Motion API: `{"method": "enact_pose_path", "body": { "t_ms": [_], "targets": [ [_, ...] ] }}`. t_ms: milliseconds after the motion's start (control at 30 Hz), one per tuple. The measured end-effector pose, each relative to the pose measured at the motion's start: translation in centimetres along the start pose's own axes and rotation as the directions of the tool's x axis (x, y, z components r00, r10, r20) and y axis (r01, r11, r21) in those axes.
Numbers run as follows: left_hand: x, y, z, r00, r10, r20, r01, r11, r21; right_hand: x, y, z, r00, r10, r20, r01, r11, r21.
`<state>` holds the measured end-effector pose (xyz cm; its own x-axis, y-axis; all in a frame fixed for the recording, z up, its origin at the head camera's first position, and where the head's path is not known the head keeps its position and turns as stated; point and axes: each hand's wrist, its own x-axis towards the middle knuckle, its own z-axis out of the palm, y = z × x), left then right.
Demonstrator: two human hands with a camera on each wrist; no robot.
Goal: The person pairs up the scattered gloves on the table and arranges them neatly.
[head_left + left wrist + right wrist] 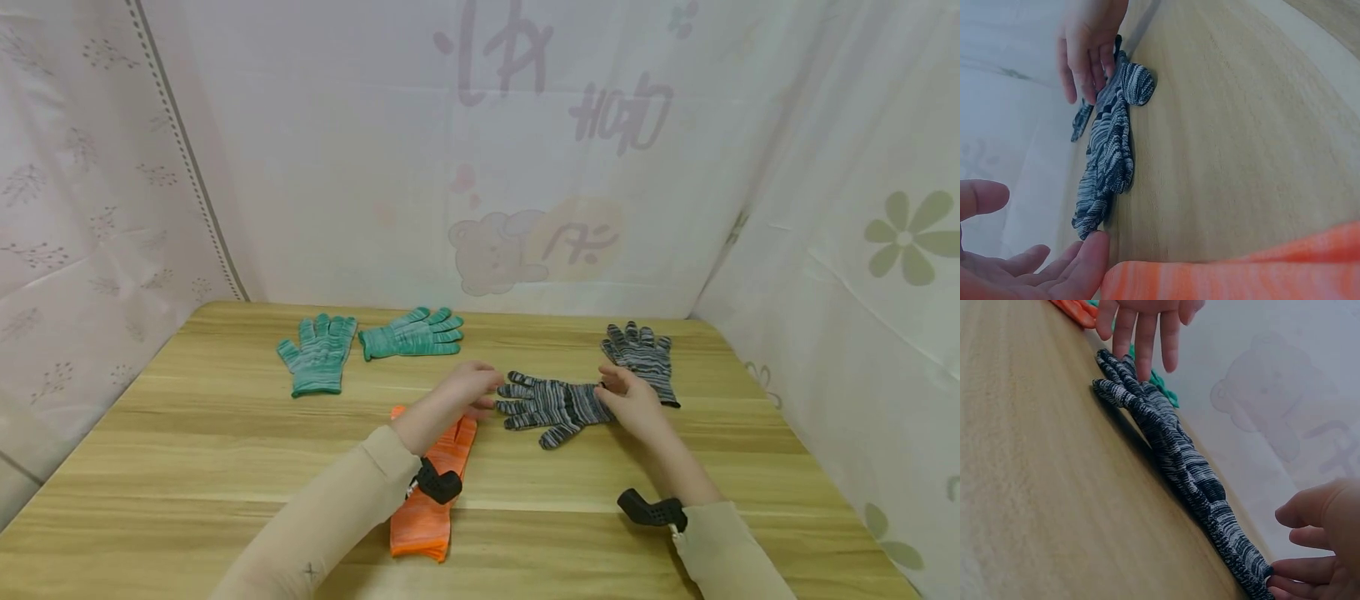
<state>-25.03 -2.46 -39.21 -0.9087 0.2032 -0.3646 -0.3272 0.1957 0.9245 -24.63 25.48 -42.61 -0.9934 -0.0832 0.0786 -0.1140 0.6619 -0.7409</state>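
A black-and-grey striped knit glove (555, 403) lies flat on the wooden table, its fingers toward the left. My left hand (468, 388) is at its fingertips, with thumb and fingers spread apart. At the cuff end is my right hand (633, 407); in the right wrist view its fingertips (1294, 570) meet the cuff edge while the thumb stands away. A second black-and-grey glove (649, 363) lies just behind the right hand, fingers pointing back. Under my left forearm sits an orange glove (422, 521), partly hidden by the wrist.
Two green knit gloves lie at the back left, one upright (320, 360) and one sideways (411, 336). A printed white curtain (337, 167) hangs behind the wooden table (225, 467) and along both sides. Each wrist wears a black camera mount.
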Motion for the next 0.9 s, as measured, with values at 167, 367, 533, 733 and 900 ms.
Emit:
{"method": "enact_pose_path", "body": {
  "t_ms": [167, 367, 533, 733, 900],
  "targets": [
    [0.3, 0.0, 0.2, 1.000, -0.017, 0.011, 0.018, 0.999, -0.027, 0.1, 0.3, 0.3, 1.000, -0.006, -0.011, 0.006, 1.000, -0.022],
    [0.8, -0.1, 0.5, 1.000, -0.023, 0.008, 0.023, 0.999, -0.043, 0.2, 0.3, 0.7, 0.999, 0.020, -0.038, -0.022, 0.999, -0.042],
    [1.1, -0.3, 0.6, 1.000, -0.026, -0.001, 0.026, 0.997, -0.067, 0.2, 0.4, 0.9, 0.998, 0.027, -0.064, -0.031, 0.998, -0.048],
    [1.4, -0.5, 0.7, 0.999, -0.036, 0.001, 0.036, 0.995, -0.097, 0.2, 0.5, 0.9, 0.996, 0.011, -0.092, -0.017, 0.998, -0.058],
    [1.5, -0.6, 0.7, 0.999, -0.027, 0.018, 0.029, 0.993, -0.116, 0.2, 0.6, 1.0, 0.994, 0.018, -0.109, -0.026, 0.997, -0.070]
  ]
}}
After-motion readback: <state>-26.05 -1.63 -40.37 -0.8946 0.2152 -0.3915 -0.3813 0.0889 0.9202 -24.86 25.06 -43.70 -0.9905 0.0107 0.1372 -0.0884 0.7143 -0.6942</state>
